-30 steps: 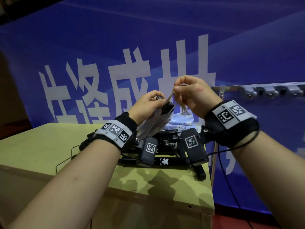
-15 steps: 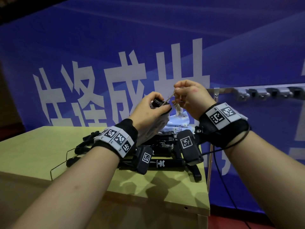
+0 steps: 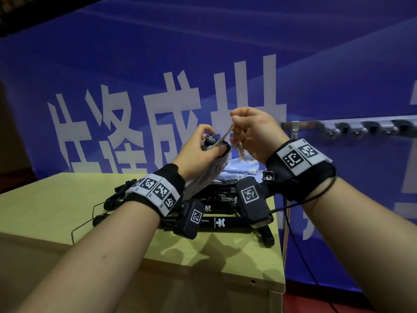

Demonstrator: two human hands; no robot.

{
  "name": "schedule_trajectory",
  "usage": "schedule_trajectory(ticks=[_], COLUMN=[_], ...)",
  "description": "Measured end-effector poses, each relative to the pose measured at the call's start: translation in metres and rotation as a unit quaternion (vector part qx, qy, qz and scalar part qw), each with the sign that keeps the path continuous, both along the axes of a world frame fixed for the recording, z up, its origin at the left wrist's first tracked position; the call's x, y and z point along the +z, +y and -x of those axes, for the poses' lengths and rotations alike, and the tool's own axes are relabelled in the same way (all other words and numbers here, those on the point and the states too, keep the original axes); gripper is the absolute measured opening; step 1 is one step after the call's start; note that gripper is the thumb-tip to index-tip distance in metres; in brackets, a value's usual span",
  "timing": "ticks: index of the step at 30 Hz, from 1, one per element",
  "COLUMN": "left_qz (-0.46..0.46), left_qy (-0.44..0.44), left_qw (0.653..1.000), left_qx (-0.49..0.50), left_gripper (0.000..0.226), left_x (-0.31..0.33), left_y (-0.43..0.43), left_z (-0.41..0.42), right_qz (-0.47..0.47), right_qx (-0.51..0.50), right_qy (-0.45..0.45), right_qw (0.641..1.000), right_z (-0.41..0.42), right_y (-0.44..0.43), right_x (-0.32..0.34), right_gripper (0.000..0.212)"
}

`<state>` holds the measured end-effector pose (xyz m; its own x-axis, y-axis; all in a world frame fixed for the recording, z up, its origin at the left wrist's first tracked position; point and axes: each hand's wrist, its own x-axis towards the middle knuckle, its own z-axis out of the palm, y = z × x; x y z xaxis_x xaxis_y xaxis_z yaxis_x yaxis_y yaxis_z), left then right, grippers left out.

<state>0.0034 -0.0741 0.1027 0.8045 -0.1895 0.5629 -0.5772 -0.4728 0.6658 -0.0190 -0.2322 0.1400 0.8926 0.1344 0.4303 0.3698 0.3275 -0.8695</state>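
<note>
Item: grey drawstring pouch point(image 3: 207, 175), centre of frame, held above the tabletop. Neck gripped in left hand point(image 3: 198, 152), small black toothed part point(image 3: 210, 139) showing just above the thumb. Its cord point(image 3: 222, 137) pinched in right hand point(image 3: 255, 132), fingers curled tight, frayed cord end point(image 3: 241, 152) dangling below.

Change over the last second: left thumb now laid across the mouth, where the black part stood more exposed; cord taut on a slant from mouth up to right hand. Judged meaning: mouth being cinched shut over the contents, closing well along, a final tug or knot probably left.

Surface: yellow-green table point(image 3: 56, 199), lower left to centre, bearing a heap of black stands and clamps point(image 3: 225, 221), thin bent wire point(image 3: 76, 227) at its left, pale blue cloth point(image 3: 243, 168) just behind the hands.

Room: blue banner point(image 3: 225, 41) with large white characters filling the background; metal rail with hooks point(image 3: 352, 127) at right edge.
</note>
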Motion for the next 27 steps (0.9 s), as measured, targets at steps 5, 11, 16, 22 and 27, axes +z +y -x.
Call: schedule_trajectory(ticks=[5, 11, 16, 22, 27], left_qz=[-0.04, -0.027, -0.054, -0.051, -0.043], left_qy=[0.038, 0.038, 0.008, -0.043, -0.097], left_qw=[0.998, 0.998, 0.996, 0.993, 0.988], left_qx=[0.033, 0.044, 0.07, 0.099, 0.114], left_gripper=[0.023, 0.021, 0.024, 0.023, 0.022], left_x=[0.0, 0.004, 0.003, 0.005, 0.025], left_y=[0.008, 0.008, 0.004, 0.004, -0.004], left_z=[-0.001, 0.003, 0.004, 0.004, 0.009], right_qz=[0.011, -0.007, -0.033, -0.061, -0.08], right_qx=[0.002, -0.006, -0.009, 0.0, -0.015], right_qy=[-0.005, -0.003, 0.007, 0.0, -0.032], right_qw=[1.0, 1.0, 0.999, 0.998, 0.996], right_z=[0.003, 0.006, 0.001, 0.002, 0.011], right_y=[0.002, 0.005, 0.005, 0.007, 0.001], right_x=[0.001, 0.003, 0.0, 0.001, 0.014], right_gripper=[0.019, 0.021, 0.021, 0.021, 0.023])
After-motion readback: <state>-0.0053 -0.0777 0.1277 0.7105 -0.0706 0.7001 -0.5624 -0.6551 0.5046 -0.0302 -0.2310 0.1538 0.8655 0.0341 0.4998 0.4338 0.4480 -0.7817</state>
